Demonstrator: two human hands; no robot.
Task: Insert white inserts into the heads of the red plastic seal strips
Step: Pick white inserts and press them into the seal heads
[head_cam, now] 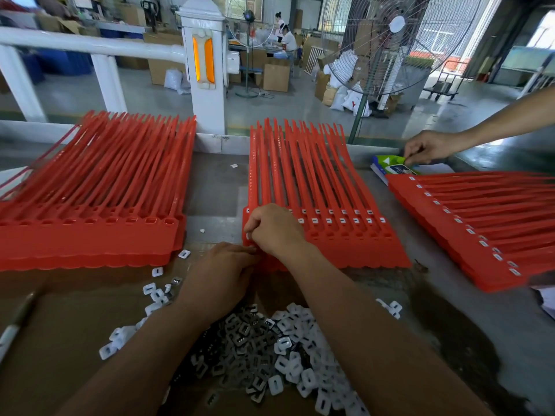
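A sheet of joined red seal strips [324, 235] lies in the middle of the table, and most of its heads show white inserts. My right hand [273, 229] is at the sheet's left end, its fingers curled over the leftmost head, where they pinch a white insert [248, 235]. Just below it, my left hand [222, 274] reaches over with its fingertips touching the sheet's front-left edge; its palm is hidden. A pile of loose white inserts [288, 355] lies between my forearms.
A stack of red strips with hollow heads [90, 235] lies on the left, and a stack with inserts fitted [465, 211] on the right. Another person's hand [426, 148] holds a green packet [390, 162] at the back right. A pen [15, 325] lies at the left edge.
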